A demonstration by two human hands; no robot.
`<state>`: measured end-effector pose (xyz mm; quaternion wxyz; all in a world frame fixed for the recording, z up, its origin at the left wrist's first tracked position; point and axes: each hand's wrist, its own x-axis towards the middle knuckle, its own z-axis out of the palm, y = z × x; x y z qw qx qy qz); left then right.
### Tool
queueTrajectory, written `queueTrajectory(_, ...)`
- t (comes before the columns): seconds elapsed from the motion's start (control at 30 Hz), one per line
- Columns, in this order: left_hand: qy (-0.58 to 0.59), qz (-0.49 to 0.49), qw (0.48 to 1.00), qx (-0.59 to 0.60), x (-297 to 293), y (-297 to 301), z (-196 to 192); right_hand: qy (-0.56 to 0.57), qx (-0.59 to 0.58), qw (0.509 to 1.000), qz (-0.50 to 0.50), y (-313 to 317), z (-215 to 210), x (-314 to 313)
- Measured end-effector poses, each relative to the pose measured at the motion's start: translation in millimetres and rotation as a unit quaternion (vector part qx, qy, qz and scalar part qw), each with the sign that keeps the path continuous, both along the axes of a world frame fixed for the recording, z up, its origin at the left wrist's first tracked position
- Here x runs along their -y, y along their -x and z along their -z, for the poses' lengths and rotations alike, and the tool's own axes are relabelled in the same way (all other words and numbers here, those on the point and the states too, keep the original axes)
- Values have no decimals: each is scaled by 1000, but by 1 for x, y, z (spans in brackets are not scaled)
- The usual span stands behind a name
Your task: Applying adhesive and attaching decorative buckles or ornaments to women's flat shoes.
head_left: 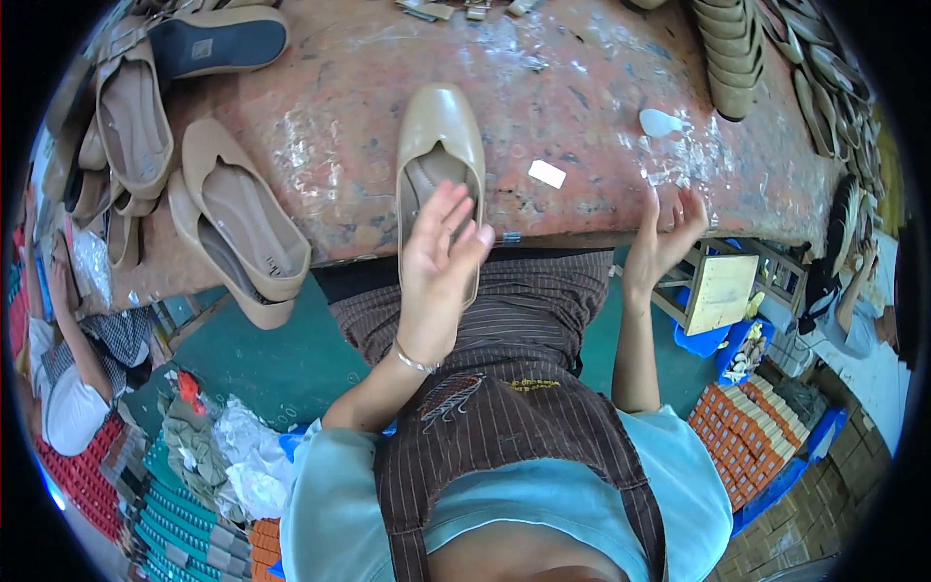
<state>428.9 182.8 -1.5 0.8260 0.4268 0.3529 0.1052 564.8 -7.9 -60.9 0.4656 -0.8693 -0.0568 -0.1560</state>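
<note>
- Table point(349, 107): worn and reddish, stained; it extends beyond the left fingers point(447, 202) and right fingers point(691, 209), its near edge passing close to both in the view.
- Nested row of beige shoes point(732, 58): beyond the right fingers, toward the far side.
- Beige pair point(254, 218): left of the left fingers, one shoe overlapping the other, toes away and leftward.
- Beige shoe point(439, 121): directly under and ahead of the left fingers, sole down. Toe points away from the person, heel toward the person; long axis nearly straight fore-and-aft. Heel end reaches past the near edge.
- Left hand point(438, 257): fingers loosely open, slightly curled, thumb apart, over the shoe's opening; contact cannot be told.
- Right hand point(662, 242): fingers spread and bent, thumb well apart, gripping nothing.
- White bulb-shaped item point(660, 123): beyond the right fingers.
- White rectangular piece point(547, 174): between both sets of fingers, slightly farther out.
</note>
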Motion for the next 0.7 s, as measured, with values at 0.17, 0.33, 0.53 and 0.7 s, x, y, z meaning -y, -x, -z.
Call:
queueTrajectory(0.17,293,-166,924,183,-27,-30,59,-60,-34,997,-44,-54,11,-9)
queueTrajectory(0.33,312,-193,912,182,-39,-39,69,-26,-69,997,-15,-74,23,-18)
queueTrajectory(0.53,362,-154,885,250,-14,10,57,-230,-127,950,-166,-44,-4,-43)
queueTrajectory(0.7,323,-180,906,205,12,22,45,-58,-181,925,-328,6,-28,-51)
